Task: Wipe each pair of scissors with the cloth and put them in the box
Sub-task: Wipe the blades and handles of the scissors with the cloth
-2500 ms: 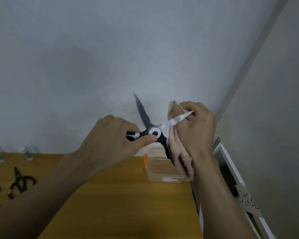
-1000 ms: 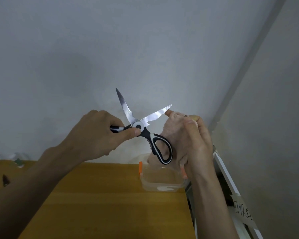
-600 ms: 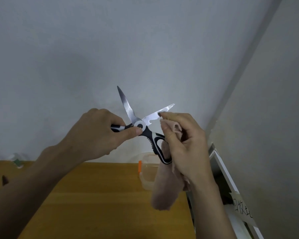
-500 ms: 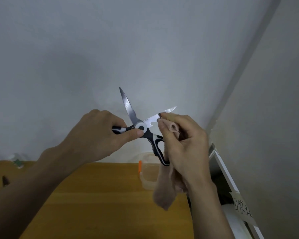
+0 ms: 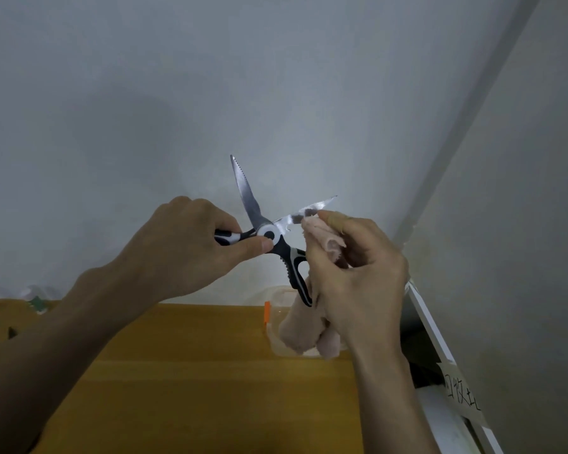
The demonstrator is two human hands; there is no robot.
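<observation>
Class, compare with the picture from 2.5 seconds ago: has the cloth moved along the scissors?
Yes. The cloth in the right hand now pinches the right blade nearer the scissors pivot, with its tail hanging before the box.

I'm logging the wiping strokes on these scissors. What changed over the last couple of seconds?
The right hand came off the right blade, regathered the cloth and pinched it back against that blade. The scissors shifted slightly left. Unchanged: the left hand grips one handle, blades spread, box on the table.
</observation>
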